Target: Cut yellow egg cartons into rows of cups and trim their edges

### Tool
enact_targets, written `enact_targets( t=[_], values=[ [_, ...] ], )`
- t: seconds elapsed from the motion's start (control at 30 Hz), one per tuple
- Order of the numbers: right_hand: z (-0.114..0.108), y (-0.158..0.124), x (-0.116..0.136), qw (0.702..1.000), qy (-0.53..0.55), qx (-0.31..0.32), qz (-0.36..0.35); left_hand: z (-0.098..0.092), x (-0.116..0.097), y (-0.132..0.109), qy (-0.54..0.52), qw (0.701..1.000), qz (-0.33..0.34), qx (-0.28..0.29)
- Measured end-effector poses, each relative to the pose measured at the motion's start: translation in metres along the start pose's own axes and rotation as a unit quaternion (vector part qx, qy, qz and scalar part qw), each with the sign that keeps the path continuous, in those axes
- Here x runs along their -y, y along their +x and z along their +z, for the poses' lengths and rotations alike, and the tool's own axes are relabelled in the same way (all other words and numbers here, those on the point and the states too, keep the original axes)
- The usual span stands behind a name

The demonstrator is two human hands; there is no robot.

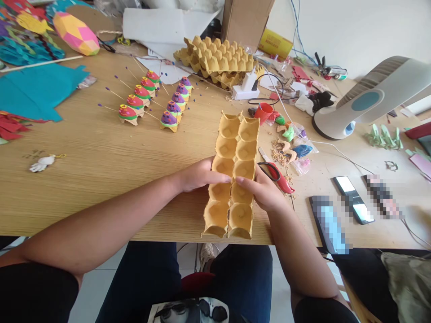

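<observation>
A yellow egg carton strip [229, 148], two cups wide and several cups long, is held up above the table's front edge with its hollows facing me. My left hand [200, 174] grips its left side, thumb laid across a cup to the middle ridge. From the right side my right hand [264, 187] grips it too, thumb on the same ridge. Near the strip's lower end a split shows between the two rows. The fingers behind the carton are hidden. Close to my right hand lies a red-handled cutter [284, 181] on the table.
Two rows of painted egg-cup caterpillars, one red and green [136, 101], one purple [173, 107], stand left of centre. Behind lie stacked egg trays [215, 58]. To the right are a white lamp-like device [367, 96], a red cup [263, 112], clay bags and phones [353, 197].
</observation>
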State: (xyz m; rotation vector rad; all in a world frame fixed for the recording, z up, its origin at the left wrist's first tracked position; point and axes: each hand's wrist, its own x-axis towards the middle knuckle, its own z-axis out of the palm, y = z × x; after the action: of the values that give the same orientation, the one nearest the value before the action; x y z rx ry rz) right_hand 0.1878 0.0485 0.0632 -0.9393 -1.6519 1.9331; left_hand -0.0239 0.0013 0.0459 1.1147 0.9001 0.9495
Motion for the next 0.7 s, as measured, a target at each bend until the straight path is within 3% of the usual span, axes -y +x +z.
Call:
enact_targets(
  t=[0.13,0.27,0.43,0.6,0.7],
  values=[
    [0.0,0.001,0.002,0.996,0.078,0.027,0.046,-0.004,0.002,-0.001,-0.026,0.998,-0.012,0.049],
    [0.003,0.001,0.003,0.993,0.082,0.003,0.083,-0.002,0.01,0.002,-0.106,0.994,-0.031,0.018],
    [0.006,0.0,0.004,0.996,0.078,0.006,0.044,0.001,0.005,0.004,-0.145,0.989,0.015,-0.04],
    [0.007,0.0,0.005,0.998,0.066,0.006,-0.017,0.001,0.001,0.0,-0.107,0.994,0.01,-0.026],
    [0.008,0.001,0.004,0.998,0.052,-0.001,-0.019,0.002,0.002,-0.001,-0.083,0.996,0.009,-0.021]
  ],
)
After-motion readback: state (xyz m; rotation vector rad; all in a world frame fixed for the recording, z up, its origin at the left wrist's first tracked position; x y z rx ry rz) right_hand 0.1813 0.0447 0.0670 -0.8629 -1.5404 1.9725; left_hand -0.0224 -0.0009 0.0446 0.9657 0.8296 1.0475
